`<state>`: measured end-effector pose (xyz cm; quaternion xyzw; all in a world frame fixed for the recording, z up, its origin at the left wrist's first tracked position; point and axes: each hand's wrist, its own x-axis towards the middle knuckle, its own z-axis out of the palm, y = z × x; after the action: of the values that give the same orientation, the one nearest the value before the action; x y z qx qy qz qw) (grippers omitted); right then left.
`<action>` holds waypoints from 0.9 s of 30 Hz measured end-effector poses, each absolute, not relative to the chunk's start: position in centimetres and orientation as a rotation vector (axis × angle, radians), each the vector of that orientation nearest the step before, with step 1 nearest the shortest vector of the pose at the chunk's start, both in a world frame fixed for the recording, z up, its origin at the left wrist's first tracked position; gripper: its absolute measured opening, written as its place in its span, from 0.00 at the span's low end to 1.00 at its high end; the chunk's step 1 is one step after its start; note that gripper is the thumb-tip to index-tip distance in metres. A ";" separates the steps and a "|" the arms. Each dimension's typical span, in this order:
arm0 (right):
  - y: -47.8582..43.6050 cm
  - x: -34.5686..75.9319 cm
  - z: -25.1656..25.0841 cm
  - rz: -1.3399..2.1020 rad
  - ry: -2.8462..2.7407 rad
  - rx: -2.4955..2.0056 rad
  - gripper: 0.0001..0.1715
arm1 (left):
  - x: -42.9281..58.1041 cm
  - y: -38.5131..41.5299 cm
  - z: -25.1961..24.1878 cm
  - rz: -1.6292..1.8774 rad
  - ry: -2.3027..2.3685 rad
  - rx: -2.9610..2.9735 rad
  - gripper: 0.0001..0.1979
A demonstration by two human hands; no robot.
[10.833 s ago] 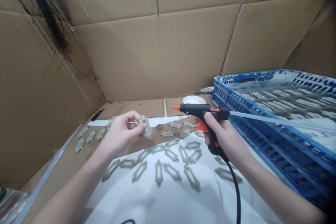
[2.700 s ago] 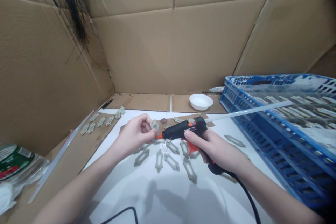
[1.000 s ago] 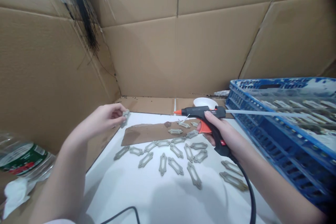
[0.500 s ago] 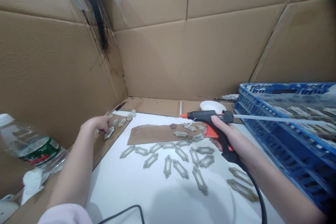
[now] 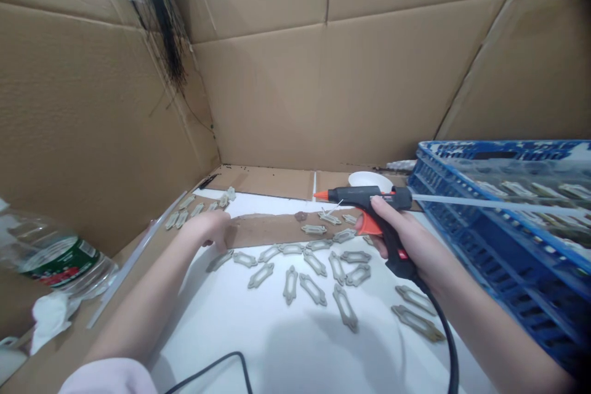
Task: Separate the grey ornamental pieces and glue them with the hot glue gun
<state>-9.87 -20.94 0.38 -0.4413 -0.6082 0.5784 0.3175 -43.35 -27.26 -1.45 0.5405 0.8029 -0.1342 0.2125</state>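
My right hand [image 5: 397, 228] grips a black and orange glue gun [image 5: 357, 196], its orange nozzle pointing left and a long translucent glue stick [image 5: 462, 201] running out of its back. A finger rests at the orange trigger. My left hand [image 5: 210, 231] reaches down to the leftmost small grey-green frame piece [image 5: 219, 261] on the white table. Its fingers are bent and apart, with the tips at the piece's upper end and partly hidden. Several similar frame pieces [image 5: 290, 284] lie spread over the white surface [image 5: 221, 320].
A brown cardboard strip [image 5: 263, 231] with a few frame pieces lies behind. More pieces lie on cardboard at left. A white bowl [image 5: 369, 181] stands behind the gun, a blue crate [image 5: 443, 197] at right, a plastic bottle [image 5: 60, 261] at left. A black cable [image 5: 207, 366] crosses the front.
My left hand has moved right, from the pieces on the left cardboard to the leftmost piece on the white table. The right hand still holds the glue gun almost in place.
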 end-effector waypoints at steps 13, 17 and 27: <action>-20.8 -9.9 0.6 1.520 -1.565 -1.183 0.29 | -41.5 -28.8 -2.3 -0.374 2.071 1.596 0.05; -21.0 -9.9 0.8 1.495 -1.557 -1.186 0.30 | -42.7 -28.4 -1.7 -0.278 2.094 1.678 0.05; -22.1 -10.4 0.4 1.255 -1.587 -1.167 0.27 | -35.9 -29.0 1.5 0.822 1.749 1.626 0.09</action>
<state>-10.40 -22.10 0.40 -0.4595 -0.6252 0.4942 0.3921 -35.95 -29.00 1.49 0.6133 0.6600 0.3103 0.3031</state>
